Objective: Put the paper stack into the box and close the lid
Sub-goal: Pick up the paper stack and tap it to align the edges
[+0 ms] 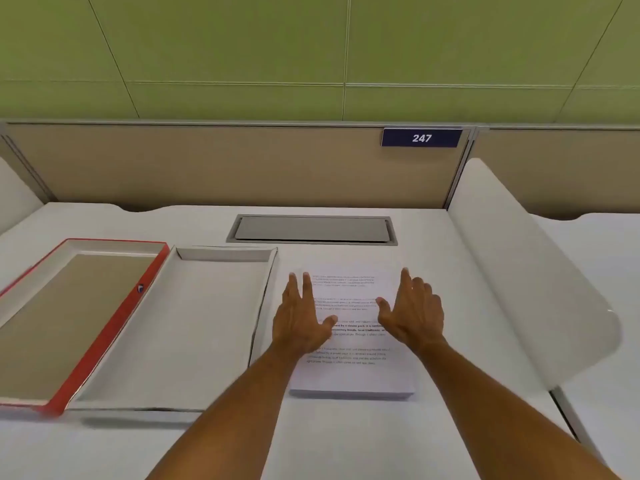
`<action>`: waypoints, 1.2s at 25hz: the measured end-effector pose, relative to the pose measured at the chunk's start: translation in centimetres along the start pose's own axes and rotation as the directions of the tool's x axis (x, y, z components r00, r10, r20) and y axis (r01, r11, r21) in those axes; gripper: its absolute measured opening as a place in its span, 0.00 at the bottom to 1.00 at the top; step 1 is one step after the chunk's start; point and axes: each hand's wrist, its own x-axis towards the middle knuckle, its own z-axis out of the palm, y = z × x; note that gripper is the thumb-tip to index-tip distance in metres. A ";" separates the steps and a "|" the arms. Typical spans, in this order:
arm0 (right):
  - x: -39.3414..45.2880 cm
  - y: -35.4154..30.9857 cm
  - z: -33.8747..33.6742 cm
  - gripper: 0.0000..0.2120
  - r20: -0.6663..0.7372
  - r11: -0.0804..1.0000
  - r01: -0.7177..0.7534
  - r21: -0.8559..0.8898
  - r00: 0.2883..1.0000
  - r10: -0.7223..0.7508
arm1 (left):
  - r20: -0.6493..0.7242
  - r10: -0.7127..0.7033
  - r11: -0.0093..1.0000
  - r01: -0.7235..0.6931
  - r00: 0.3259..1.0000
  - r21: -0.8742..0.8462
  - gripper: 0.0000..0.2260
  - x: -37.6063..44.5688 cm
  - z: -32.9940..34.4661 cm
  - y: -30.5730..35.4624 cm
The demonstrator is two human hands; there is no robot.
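Green wall panels and a beige partition bearing a "247" sign (421, 137) are backing a white desk (467, 271), where a printed paper stack (353, 375) is lying just right of an open white box (194, 327). Its red-edged lid (69, 323) is sitting upturned, touching the box's left side. Both hands are hovering over the stack, the left hand (301, 317) and right hand (414, 311) spreading their fingers wide, gripping nothing.
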 end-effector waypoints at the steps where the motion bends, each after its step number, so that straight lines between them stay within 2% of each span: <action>1: 0.2 0.1 0.3 0.33 0.062 0.996 -0.054 0.073 0.997 0.050 | 0.064 -0.093 0.992 0.098 0.994 -0.077 0.45 0.2 0.3 -0.2; 3: 0.5 0.5 1.6 0.26 0.173 0.969 -0.140 0.206 0.979 0.105 | 0.129 -0.226 0.953 0.246 0.966 -0.176 0.44 0.6 0.6 -0.8; 6: 0.9 1.1 2.9 0.25 0.317 0.925 -0.274 0.263 0.930 0.185 | 0.185 -0.304 0.902 0.345 0.935 -0.259 0.42 1.5 1.2 -1.2; 10: 2.3 0.7 3.4 0.22 0.384 0.808 -0.437 0.395 0.878 0.287 | 0.194 -0.359 0.867 0.403 0.913 -0.292 0.34 2.8 1.1 -1.3; 14: 3.5 0.5 4.1 0.18 0.447 0.708 -0.531 0.466 0.831 0.330 | 0.288 -0.415 0.753 0.503 0.863 -0.424 0.28 3.9 0.0 -1.4; 16: 4.1 0.8 4.3 0.21 0.483 0.639 -0.574 0.512 0.807 0.339 | 0.329 -0.439 0.675 0.548 0.836 -0.494 0.26 4.6 -0.4 -1.7; 19: 4.9 1.1 4.6 0.29 0.568 0.568 -0.620 0.541 0.767 0.297 | 0.369 -0.442 0.623 0.575 0.818 -0.530 0.23 5.0 -0.5 -2.0; 22: 5.1 1.3 5.1 0.30 0.556 0.615 -0.603 0.509 0.775 0.299 | 0.384 -0.425 0.633 0.572 0.820 -0.522 0.19 5.3 -0.4 -1.9; 25: 5.2 1.0 4.8 0.27 0.487 0.669 -0.561 0.487 0.811 0.324 | 0.379 -0.413 0.654 0.560 0.828 -0.509 0.16 5.6 -0.4 -1.9; 30: 5.6 1.5 5.1 0.17 0.489 0.602 -0.540 0.588 0.830 0.267 | 0.308 -0.389 0.708 0.495 0.868 -0.503 0.11 5.6 0.0 -2.1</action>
